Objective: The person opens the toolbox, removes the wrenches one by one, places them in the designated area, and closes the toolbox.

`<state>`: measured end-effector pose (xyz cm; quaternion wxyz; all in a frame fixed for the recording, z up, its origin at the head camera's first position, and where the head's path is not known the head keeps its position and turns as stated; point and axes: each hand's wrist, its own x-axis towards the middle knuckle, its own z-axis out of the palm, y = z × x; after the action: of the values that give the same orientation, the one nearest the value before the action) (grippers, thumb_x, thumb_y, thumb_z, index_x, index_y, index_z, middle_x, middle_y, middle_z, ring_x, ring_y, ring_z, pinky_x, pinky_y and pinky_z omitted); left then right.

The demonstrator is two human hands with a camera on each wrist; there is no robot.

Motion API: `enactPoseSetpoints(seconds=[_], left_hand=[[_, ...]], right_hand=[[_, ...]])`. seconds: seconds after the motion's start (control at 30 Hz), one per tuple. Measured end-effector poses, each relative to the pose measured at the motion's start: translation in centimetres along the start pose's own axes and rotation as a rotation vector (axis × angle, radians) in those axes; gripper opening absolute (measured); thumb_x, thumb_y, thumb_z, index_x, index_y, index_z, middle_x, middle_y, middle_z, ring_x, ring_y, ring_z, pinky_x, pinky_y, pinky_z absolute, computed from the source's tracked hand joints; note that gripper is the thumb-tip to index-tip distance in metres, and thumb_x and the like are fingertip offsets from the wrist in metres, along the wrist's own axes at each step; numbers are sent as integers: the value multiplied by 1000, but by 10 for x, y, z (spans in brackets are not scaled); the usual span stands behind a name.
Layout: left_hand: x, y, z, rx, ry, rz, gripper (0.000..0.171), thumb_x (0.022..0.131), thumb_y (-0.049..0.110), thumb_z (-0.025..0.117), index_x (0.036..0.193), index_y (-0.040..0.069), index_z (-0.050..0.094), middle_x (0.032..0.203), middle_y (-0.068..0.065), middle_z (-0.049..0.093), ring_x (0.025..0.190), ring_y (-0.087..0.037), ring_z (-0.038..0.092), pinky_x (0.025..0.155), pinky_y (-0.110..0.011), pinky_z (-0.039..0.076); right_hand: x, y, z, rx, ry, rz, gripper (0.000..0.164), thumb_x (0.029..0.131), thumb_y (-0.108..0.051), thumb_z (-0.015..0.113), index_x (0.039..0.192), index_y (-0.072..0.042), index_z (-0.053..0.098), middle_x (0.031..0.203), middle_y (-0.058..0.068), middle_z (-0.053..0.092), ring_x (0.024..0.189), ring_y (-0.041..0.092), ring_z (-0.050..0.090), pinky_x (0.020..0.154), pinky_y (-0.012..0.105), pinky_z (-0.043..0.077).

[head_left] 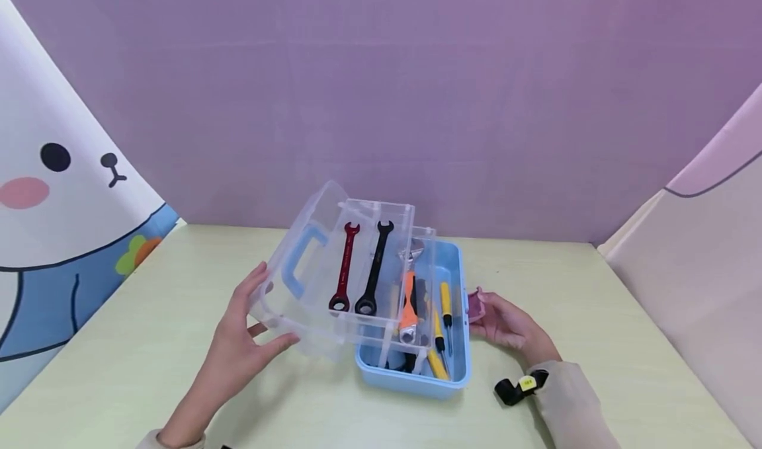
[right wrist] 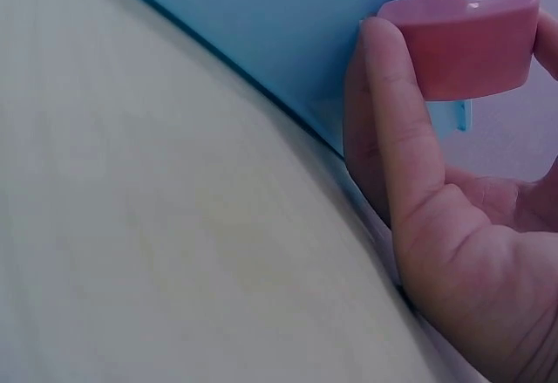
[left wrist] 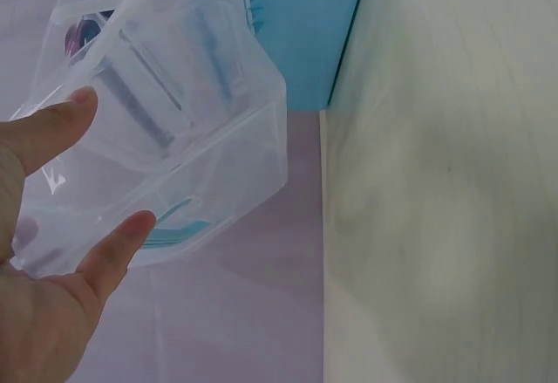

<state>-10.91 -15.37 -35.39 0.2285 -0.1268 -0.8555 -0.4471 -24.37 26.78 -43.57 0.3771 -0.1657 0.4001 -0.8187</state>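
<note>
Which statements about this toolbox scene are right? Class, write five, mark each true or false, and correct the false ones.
1. The left hand holds the clear lid. True.
2. The right hand grips the orange-handled wrench. False: it holds the pink latch.
3. A red wrench and a black wrench lie in the upper tray. True.
4. The lid is shut over the blue box. False: it is open.
5. A yellow-handled screwdriver lies in the box. True.
</note>
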Motion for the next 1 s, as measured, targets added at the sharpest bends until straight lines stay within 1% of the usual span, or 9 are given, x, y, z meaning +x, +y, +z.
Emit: enactPoseSetpoints(seconds=[0.1,0.23,0.27,0.47,0.57,0.67,0.8,0.9,1.0], left_hand=[[-3,0,0,8,7,-8,106,60,-7,85,147,13,29,154,-10,28,122,-9,41,71,-40,62],[-3,1,-2,6,6,-10,106,59,-8,85,146,11,28,153,-12,29,119,-23,43,71,-43,61],[-3,1,-2,9,6,-16,106,59,-7,86,146,10,28,152,-12,30,119,-24,44,72,-44,61],[-4,-1,-2,56,17,-54,105,59,-2,88,144,7,28,150,-14,33,117,-22,45,83,-50,56],[-5,-3,-2,57,23,-53,106,58,-3,88,144,6,28,149,-14,34,117,-25,46,87,-50,54],[-7,-3,-1,48,29,-64,107,58,-2,88,145,7,27,148,-14,35,118,-26,47,88,-50,53],[-9,-4,2,32,40,-98,104,57,-1,89,142,4,29,149,-13,35,118,-27,48,87,-49,54],[-9,-5,6,14,32,-139,101,58,1,89,140,1,29,149,-13,34,118,-28,49,87,-49,55],[-8,-6,7,-2,16,-176,101,60,3,89,141,1,28,149,-13,33,119,-32,50,87,-50,54]], right_hand=[[0,3,-1,15,2,10,33,104,-13,24,111,-11,57,112,6,62,103,18,64,99,35,53],[2,5,-2,50,10,6,33,104,-13,25,110,-10,57,111,6,63,104,19,65,99,36,53],[2,5,-3,55,6,1,33,104,-13,24,110,-10,56,111,6,63,103,19,65,98,36,53],[4,4,-5,47,-18,5,33,103,-13,25,110,-11,57,111,6,62,103,18,65,98,35,53],[6,4,-6,44,-31,14,33,103,-13,24,112,-10,56,112,6,62,104,19,65,99,35,53],[6,1,-5,45,-40,18,33,103,-13,24,113,-10,56,112,6,61,104,19,64,99,35,53],[3,-4,-3,39,-9,19,34,104,-13,24,109,-10,58,109,5,62,99,16,64,98,34,54],[-1,-7,-4,36,6,15,35,104,-12,23,108,-11,58,108,5,62,98,16,64,96,34,55],[-2,-9,-7,34,-13,10,36,103,-12,22,110,-10,58,110,5,62,101,17,64,96,34,55]])
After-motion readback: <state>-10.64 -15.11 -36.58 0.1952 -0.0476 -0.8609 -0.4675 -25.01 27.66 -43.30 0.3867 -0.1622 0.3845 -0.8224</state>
